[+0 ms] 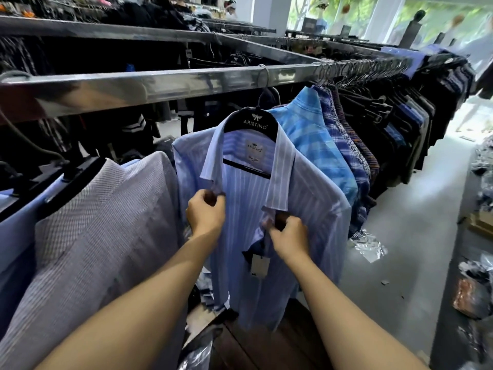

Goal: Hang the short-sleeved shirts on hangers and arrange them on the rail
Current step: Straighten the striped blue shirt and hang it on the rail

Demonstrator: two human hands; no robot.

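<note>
Blue shirt, hanging vertical (collar up), hands pinching plackets

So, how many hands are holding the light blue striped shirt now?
2. The left hand pinches one front edge of the striped shirt, below the left collar tip; the right hand pinches the other edge, below the right collar tip. No hand seems hidden.

The shirt hangs on a hanger from the rail — my left hand and right hand on its near front, a row to its right.
</note>
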